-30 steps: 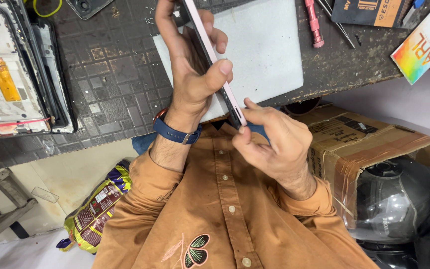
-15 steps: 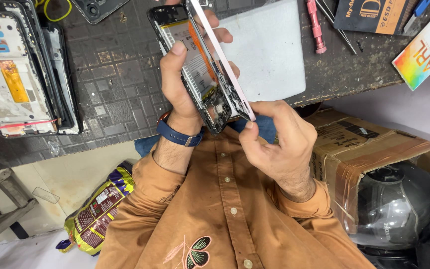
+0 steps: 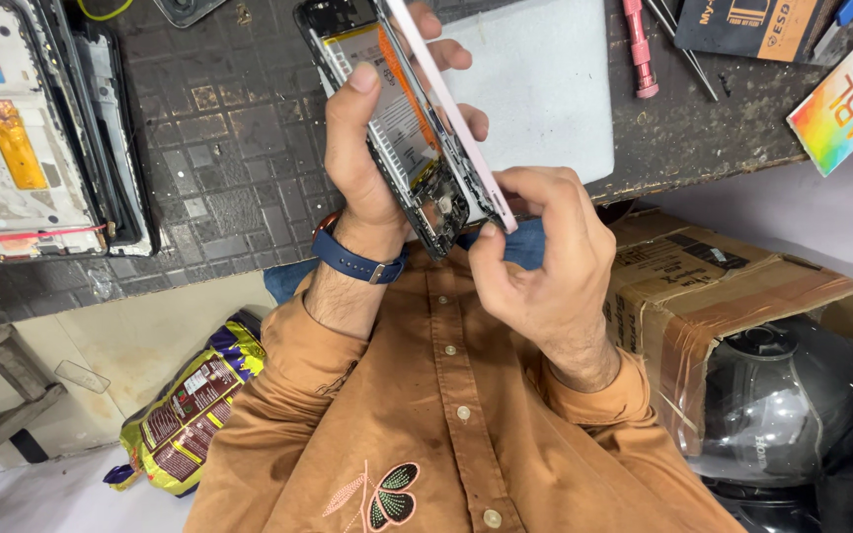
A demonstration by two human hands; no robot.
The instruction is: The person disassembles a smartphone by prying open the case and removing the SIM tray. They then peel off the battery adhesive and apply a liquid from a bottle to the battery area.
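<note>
Opened smartphone (image 3: 402, 128), back off, held up over the worktop (image 3: 219, 138) edge, near the chest. Left hand (image 3: 367, 168) wraps the body from behind: thumb lies flat on the exposed battery, other fingers (image 3: 451, 54) curl round the far long edge. Right hand (image 3: 540, 262) is closed in a pinch at the phone's bottom corner, fingertips on the pale pink panel (image 3: 451, 118), which stands apart from the frame along its long edge, still joined near the pinch. Which panel this is, can't tell for sure.

Handling, judged: light, stiff, thin; the pink panel would flex a little and crack if twisted. Bare board and battery are fragile, so better to hold by the side rails, not the middle. Smooth edges, likely slippery.

Materials: dark metal/plastic frame, grey-white foil battery with an orange strip, small dark board parts toward the pinching fingers. Beyond the fingers: white mat (image 3: 545, 89), pink screwdriver (image 3: 636, 49). Left of the left hand: a second stripped phone frame (image 3: 22, 148) on the dark embossed rubber mat.
</note>
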